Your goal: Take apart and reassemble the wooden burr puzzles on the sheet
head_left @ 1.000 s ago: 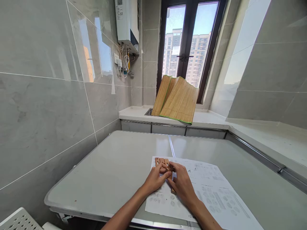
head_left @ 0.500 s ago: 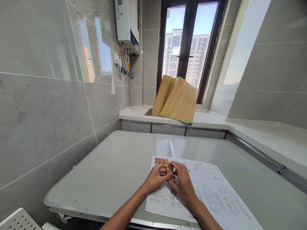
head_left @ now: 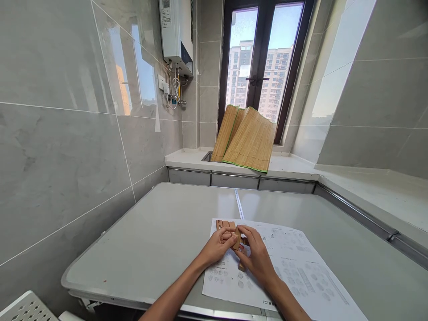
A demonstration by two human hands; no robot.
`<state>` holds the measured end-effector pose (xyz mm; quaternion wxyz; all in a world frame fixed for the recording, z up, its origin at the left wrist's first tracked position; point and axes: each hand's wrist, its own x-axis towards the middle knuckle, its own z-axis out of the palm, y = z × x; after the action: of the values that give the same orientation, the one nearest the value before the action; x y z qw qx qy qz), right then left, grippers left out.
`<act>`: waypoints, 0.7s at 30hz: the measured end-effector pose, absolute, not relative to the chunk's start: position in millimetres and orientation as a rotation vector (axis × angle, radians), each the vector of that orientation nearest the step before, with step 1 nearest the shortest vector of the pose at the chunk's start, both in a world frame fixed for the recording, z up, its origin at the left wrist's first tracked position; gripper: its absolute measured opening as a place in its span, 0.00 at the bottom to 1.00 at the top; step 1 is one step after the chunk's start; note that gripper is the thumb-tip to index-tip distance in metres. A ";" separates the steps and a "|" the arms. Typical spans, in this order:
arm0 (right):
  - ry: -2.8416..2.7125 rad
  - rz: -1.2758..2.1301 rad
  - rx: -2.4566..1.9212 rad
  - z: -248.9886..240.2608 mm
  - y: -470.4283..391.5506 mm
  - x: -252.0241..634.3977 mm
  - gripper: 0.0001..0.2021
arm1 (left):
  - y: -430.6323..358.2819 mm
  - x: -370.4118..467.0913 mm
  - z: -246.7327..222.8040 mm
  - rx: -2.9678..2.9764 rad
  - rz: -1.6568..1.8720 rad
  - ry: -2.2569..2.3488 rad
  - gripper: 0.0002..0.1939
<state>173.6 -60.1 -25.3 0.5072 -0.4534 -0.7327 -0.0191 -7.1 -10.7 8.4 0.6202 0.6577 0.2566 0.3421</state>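
Near the table's front edge, both hands meet over a printed paper sheet [head_left: 301, 254]. My left hand [head_left: 216, 245] pinches a small light-brown wooden block [head_left: 237, 240] from the left. From the right, my right hand [head_left: 254, 250] closes its fingers on the same block, which stands tilted between the fingertips. Just behind the left fingers lie several notched wooden pieces [head_left: 224, 223] side by side on the paper, partly covered. Another small wooden piece [head_left: 241, 267] rests on the sheet below the right hand, mostly hidden by it.
The paper lies on a pale folding table [head_left: 140, 249] with a centre seam. Behind it, a bamboo mat [head_left: 250, 140] leans on a white counter [head_left: 190, 157] before the window. A water heater [head_left: 177, 35] hangs on the left wall. A white perforated chair [head_left: 28, 307] stands at lower left.
The wooden block has been turned between my fingers, from lying more level to a steeper tilt. My left fingers have shifted slightly around it; the pieces on the paper stay put.
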 end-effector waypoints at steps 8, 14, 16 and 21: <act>-1.764 0.020 -1.076 -29.1 -57.5 173.9 0.26 | -7.8 -5.2 2.5 1.477 0.780 0.588 0.30; -1.732 0.048 -1.074 -24.5 -59.1 170.1 0.25 | -9.5 -3.9 7.1 1.405 0.808 0.573 0.29; -1.724 0.101 -1.095 -23.5 -60.0 169.7 0.28 | -9.6 -3.9 9.4 1.411 0.811 0.586 0.29; -1.690 0.180 -1.114 -24.6 -58.8 169.7 0.32 | -8.3 -3.8 12.5 1.411 0.838 0.601 0.32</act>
<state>169.7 -58.8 -24.6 0.5266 -0.4661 -0.7069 0.0752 -3.8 -8.3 12.5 0.6418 0.6191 0.2639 0.3677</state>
